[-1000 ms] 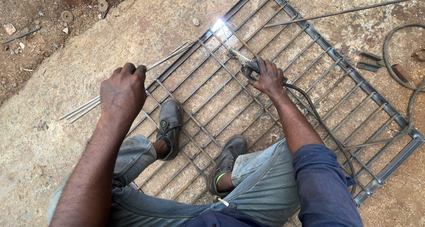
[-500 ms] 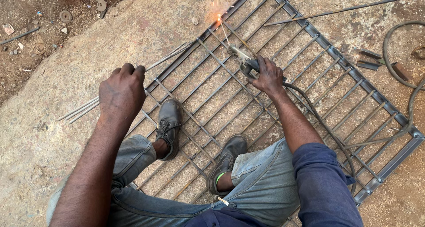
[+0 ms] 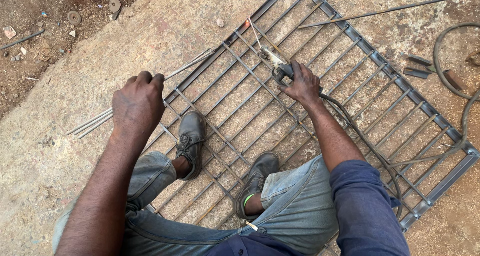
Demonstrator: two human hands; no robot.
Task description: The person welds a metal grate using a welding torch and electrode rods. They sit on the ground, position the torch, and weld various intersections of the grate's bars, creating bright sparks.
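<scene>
Right hand (image 3: 301, 83) gripping dark electrode holder (image 3: 281, 72), rod (image 3: 256, 33) tip glowing orange on far edge of metal grille (image 3: 415, 106) lying flat on concrete ground (image 3: 125, 31). Left hand (image 3: 137, 103) curled into loose fist above grille's left edge, by thin rods (image 3: 97, 121); grip unclear. Cable (image 3: 365, 141) trails across grille. Both shoes (image 3: 190, 141) on bars

I have one view only, from my head-worn camera, facing steeply down and close over my knees onto the metal grille (image 3: 320, 106) lying on the concrete ground (image 3: 75, 186).
</scene>
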